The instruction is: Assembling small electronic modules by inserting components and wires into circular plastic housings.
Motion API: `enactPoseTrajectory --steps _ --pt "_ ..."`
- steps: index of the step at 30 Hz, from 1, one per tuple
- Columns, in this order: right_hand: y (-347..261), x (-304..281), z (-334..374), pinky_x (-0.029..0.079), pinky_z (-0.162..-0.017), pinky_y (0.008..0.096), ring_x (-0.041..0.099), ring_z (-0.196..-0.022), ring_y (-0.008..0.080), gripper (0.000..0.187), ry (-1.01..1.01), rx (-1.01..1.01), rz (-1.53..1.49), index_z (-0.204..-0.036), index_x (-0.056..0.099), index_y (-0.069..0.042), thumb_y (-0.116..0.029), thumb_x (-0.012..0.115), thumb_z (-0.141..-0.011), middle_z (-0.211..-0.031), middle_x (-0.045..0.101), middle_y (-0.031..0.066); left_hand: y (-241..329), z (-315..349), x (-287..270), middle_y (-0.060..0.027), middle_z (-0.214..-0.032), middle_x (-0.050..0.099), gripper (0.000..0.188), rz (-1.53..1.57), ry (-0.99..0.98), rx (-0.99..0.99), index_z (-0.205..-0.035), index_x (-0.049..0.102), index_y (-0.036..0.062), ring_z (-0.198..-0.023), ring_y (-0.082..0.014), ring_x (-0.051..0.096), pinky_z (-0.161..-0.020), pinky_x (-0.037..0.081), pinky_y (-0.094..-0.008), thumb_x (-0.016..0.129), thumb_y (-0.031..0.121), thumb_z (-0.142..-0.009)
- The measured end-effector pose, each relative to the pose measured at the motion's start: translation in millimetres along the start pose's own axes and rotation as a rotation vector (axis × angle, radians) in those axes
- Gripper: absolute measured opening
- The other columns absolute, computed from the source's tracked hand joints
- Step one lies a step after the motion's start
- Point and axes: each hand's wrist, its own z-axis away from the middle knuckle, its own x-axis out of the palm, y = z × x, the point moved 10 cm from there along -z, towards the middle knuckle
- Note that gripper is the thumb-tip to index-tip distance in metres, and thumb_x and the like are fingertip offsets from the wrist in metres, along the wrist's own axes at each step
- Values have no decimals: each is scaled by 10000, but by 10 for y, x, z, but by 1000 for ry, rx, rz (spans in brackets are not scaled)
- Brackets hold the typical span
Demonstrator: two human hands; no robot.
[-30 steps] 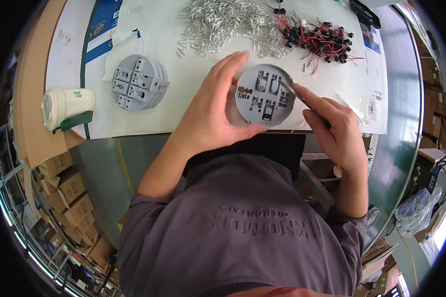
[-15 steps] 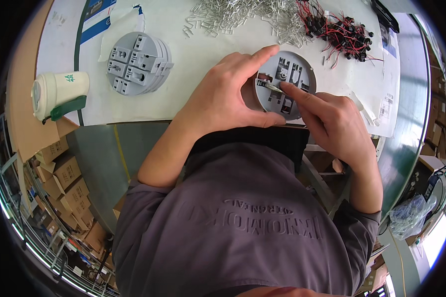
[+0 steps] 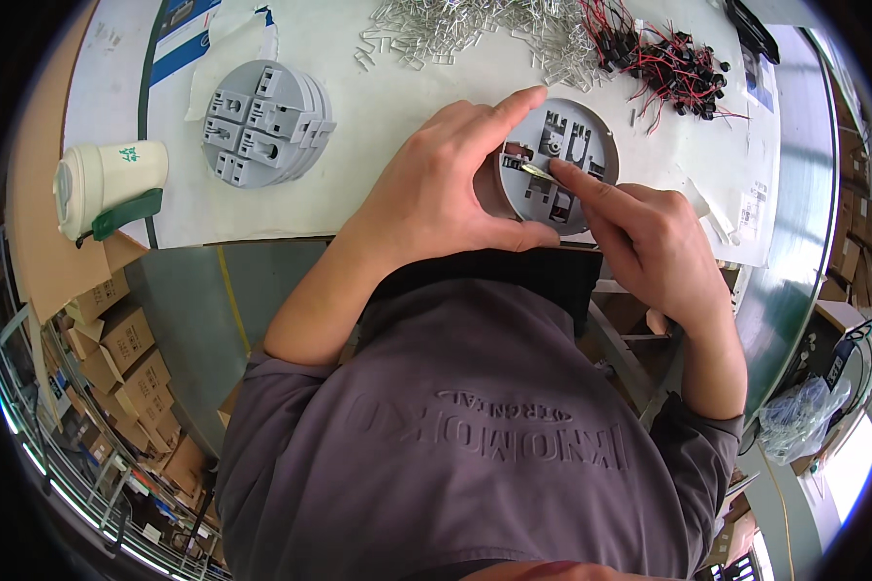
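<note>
"Grey plastic dish (image 3: 564, 150), head view. Where is it, and what has it?"

"Held at the counter's (image 3: 378, 87) near edge, before the chest, fittings toward the camera. Left hand (image 3: 441, 184) spans it: fingers clamped on the rim, index along the upper edge, thumb at the lower. Underside resting or lifted: can't tell."

"Right hand (image 3: 649, 228)?"

"Fingers together on a slim pale tool (image 3: 541, 174), thumb partly hidden. Tip inside the dish, at the left-hand fittings, just beside a reddish-brown piece (image 3: 519, 151). Contact unclear."

"Step in hand?"

"My reading: fine work on one small fitting. Next move calls for a firm left grip and small, controlled tip motion, clear of neighbouring parts."

"Against the earlier frames?"

"One second back, the right hand is out at the dish's right rim; now it reaches across, index over the middle. Half a second back, nearly the same pose. Left hand keeps the rim throughout."

"Surroundings?"

"Stack of grey discs (image 3: 262, 126) left of the hands. Loose metal clips (image 3: 475, 29) and black parts with red wires (image 3: 664, 73) on the far side. Cream cup (image 3: 116, 184), green handle, far left."
</note>
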Motion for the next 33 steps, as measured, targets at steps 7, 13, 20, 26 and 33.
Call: enactPoseTrajectory --steps 7,13,20,26,33 --pt "4 -24 -98 408 -556 376 504 -548 226 451 -65 -80 39 -1355 774 -28 74 682 -926 -701 628 83 7 -9 16 -35 -954 648 1114 -30 -35 22 -1566 628 99 -817 -196 571 -793 504 -331 1067 381 -581" --pt "-255 -106 -196 428 -564 402 529 -544 251 418 -125 -115 352 -1323 768 -50 30 702 -918 -690 632 80 12 -17 38 -40 -997 671 1122 -24 -31 42 -1574 625 121 -849 -204 589 -820 508 -340 1063 405 -582" --pt "-480 -110 -205 435 -558 408 551 -527 264 405 -199 -29 580 -1327 737 -89 -8 695 -933 -688 641 87 -43 12 38 -48 -1031 693 1102 -9 -66 -19 -1577 615 127 -902 -216 610 -868 516 -354 1040 455 -614" --pt "-485 -150 -233 434 -548 402 548 -502 275 397 -216 50 495 -1334 727 -109 -32 690 -946 -687 649 89 -61 29 53 -60 -1038 709 1072 -6 -72 -8 -1588 577 97 -974 -252 631 -928 528 -384 961 584 -713" --pt "-358 -73 -185 435 -545 405 561 -519 269 399 -320 128 601 -1349 725 -121 -72 716 -954 -713 680 67 -66 4 60 -74 -1099 730 1100 -24 -103 -25 -1594 568 101 -1008 -266 654 -950 530 -395 988 555 -684"
